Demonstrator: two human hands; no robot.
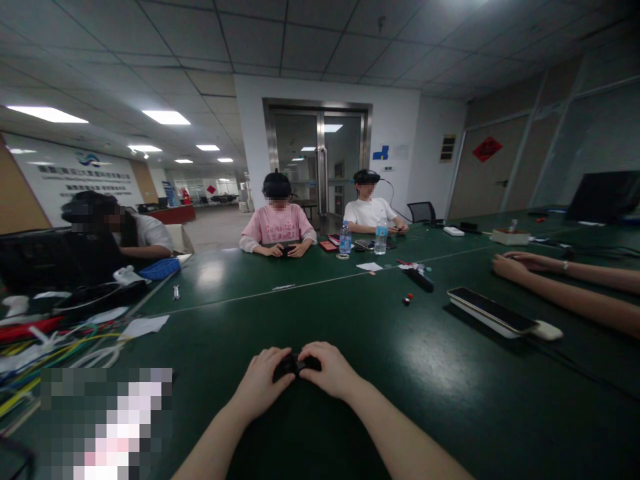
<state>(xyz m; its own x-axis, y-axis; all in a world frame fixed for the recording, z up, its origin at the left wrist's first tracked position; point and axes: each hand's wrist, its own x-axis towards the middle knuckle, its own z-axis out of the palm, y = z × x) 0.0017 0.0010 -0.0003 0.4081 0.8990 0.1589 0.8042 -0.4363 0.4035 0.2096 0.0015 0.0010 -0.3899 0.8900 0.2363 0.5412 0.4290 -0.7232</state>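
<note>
My left hand point(264, 380) and my right hand point(331, 371) meet low in the middle of the head view, just over the green table point(215, 367). Between them is a small black object point(294, 364), gripped from both sides by thumbs and fingers. Its kind cannot be made out, since the fingers cover both of its ends. Both hands are closed on it, and the thumbs point toward each other on the near side.
Cables point(100, 357) and papers clutter the left. A phone point(493, 310) lies on a white block at right, near another person's hands point(523, 261). Water bottles point(381, 239) stand farther back. People in headsets sit across the table, one in a pink shirt point(278, 225).
</note>
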